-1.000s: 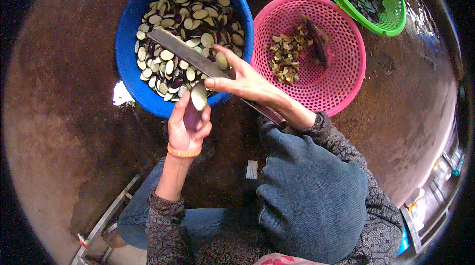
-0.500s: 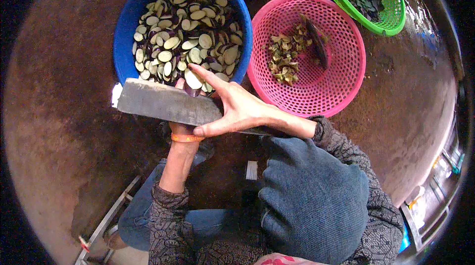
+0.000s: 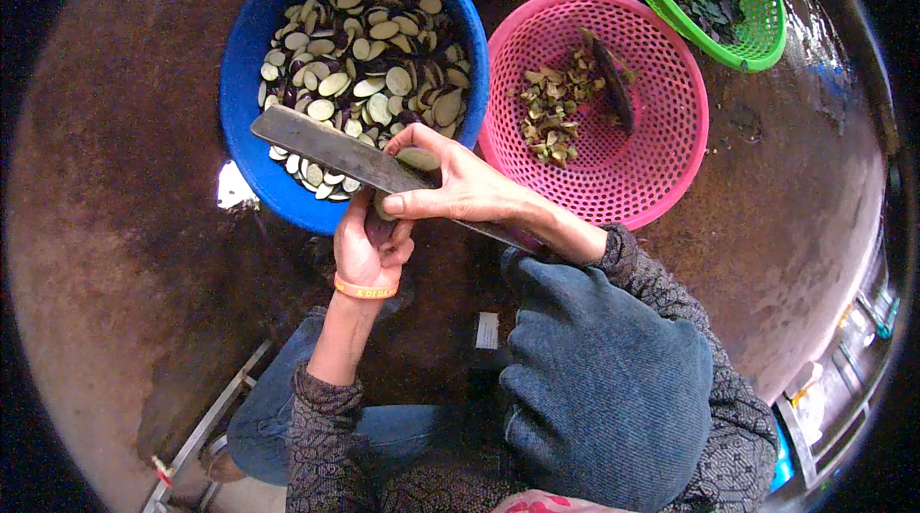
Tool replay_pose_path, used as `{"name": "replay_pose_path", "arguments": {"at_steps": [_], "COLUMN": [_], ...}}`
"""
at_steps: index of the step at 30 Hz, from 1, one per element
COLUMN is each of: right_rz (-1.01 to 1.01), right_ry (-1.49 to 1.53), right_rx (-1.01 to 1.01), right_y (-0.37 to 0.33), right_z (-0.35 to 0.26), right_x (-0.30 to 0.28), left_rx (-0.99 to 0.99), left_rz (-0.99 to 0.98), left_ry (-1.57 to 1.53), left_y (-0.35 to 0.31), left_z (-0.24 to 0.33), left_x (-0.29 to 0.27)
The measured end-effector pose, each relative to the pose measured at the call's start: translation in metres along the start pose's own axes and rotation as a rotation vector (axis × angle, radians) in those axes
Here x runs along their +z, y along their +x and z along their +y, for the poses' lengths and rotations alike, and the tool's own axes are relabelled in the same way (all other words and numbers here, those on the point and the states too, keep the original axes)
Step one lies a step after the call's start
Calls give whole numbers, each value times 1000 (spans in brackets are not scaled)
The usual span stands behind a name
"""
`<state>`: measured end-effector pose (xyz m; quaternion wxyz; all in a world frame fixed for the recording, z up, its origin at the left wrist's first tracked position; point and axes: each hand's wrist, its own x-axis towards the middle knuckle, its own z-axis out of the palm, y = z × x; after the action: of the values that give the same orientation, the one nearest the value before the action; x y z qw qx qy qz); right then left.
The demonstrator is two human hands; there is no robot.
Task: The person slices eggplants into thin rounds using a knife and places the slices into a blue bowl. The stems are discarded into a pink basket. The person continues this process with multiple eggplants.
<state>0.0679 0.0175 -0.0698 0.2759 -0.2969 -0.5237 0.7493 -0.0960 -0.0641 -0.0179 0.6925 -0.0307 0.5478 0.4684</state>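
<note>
Floor (image 3: 125, 254): wet brown ground carrying the bowls.
Blue bowl (image 3: 251, 82): full of eggplant slices (image 3: 369, 63).
Pink basket (image 3: 661, 144): stem scraps.
Knife (image 3: 335, 151): flat over the rim half a second ago, now tilted and drawn back for another cut.
Right hand (image 3: 470, 189): fingers clamped on the blade.
Left hand (image 3: 369, 250): fingers curled round the eggplant stub (image 3: 383, 211) under the blade.

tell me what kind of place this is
Probably an informal food-prep spot at floor level, maybe outdoors or in a simple kitchen: a blue basin of sliced eggplant, pink and green plastic baskets of scraps and leaves, all on a bare brown floor.
</note>
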Motion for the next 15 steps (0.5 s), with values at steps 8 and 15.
{"name": "replay_pose_path", "arguments": {"at_steps": [8,15], "right_rz": [107,-172], "right_ry": [68,-95], "right_rx": [-39,-117], "right_y": [-5,-17], "right_z": [-11,-22], "right_x": [-9,12], "left_rx": [175,456], "left_rz": [28,-132], "left_ry": [-106,195], "left_y": [15,34], "left_z": [7,5], "left_x": [6,-1]}}
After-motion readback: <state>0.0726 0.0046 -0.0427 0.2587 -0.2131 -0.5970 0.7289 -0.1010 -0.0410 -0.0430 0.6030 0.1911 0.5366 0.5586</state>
